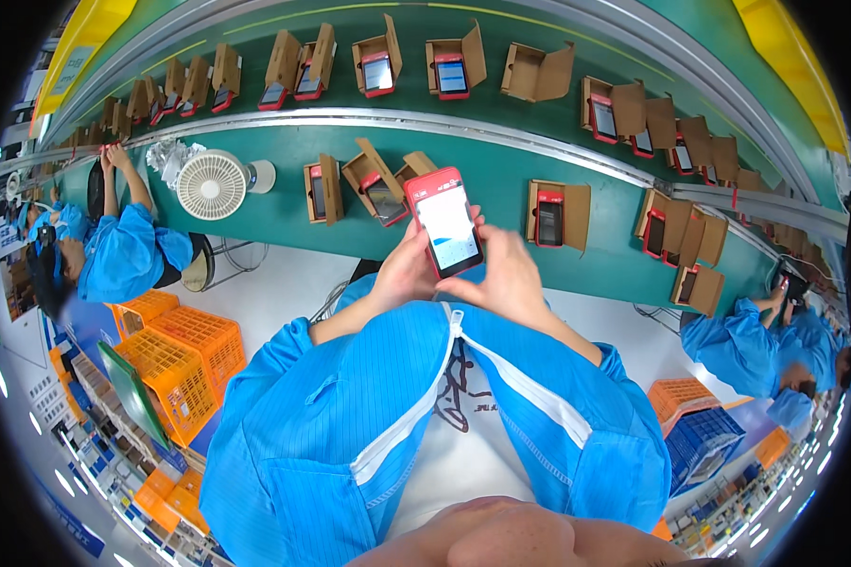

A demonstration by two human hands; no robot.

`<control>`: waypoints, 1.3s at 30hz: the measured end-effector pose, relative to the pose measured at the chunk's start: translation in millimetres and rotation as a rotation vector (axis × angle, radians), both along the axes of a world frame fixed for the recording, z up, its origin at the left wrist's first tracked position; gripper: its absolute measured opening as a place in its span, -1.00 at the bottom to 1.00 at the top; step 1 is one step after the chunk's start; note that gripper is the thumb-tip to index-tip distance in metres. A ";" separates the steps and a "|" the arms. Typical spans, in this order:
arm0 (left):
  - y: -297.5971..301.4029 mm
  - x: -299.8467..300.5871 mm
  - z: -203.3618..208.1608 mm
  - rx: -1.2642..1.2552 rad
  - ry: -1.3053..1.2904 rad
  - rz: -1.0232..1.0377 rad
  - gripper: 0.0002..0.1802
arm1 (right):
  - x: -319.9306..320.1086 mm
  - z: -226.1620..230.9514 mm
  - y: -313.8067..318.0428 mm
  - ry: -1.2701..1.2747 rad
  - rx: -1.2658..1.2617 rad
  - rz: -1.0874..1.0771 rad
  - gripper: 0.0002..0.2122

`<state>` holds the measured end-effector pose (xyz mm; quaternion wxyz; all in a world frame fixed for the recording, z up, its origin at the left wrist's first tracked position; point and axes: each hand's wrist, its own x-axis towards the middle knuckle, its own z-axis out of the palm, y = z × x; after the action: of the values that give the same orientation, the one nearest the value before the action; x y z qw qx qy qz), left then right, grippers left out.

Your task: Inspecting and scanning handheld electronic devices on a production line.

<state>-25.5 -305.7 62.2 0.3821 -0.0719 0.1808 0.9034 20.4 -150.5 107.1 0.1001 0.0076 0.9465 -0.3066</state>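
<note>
A red handheld terminal with a brightly lit screen is held up in front of me, over the near side of the green bench. My left hand wraps around its lower left side. On the other side my right hand grips the lower right edge, its thumb by the bottom of the screen; these fingers are slightly blurred. Just behind the terminal an open cardboard box is partly hidden. To its left another open box has a red terminal in it.
A white fan stands on the green bench at left. Open boxes with red terminals line the far belt, and one open box there shows no terminal. Orange crates stand at lower left. People in blue work at both sides.
</note>
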 end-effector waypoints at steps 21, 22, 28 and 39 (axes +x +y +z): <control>4.4 61.9 19.1 -0.220 0.493 -0.269 -0.05 | 52.7 19.2 27.8 -0.084 -1.207 -0.211 -0.55; 4.8 63.1 21.0 -0.196 0.472 -0.256 -0.05 | 53.2 21.2 27.5 -0.088 -1.185 -0.211 -0.55; 7.9 63.0 26.7 -0.200 0.457 -0.261 -0.05 | 55.2 20.9 30.3 -0.078 -1.157 -0.220 -0.56; 10.6 62.1 21.3 -0.237 0.479 -0.264 -0.06 | 53.8 19.6 32.8 -0.080 -1.210 -0.218 -0.58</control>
<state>36.5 -295.0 83.5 0.4318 0.1233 0.3778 0.8097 74.2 -117.7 126.7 0.0902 0.0578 0.5942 -0.7972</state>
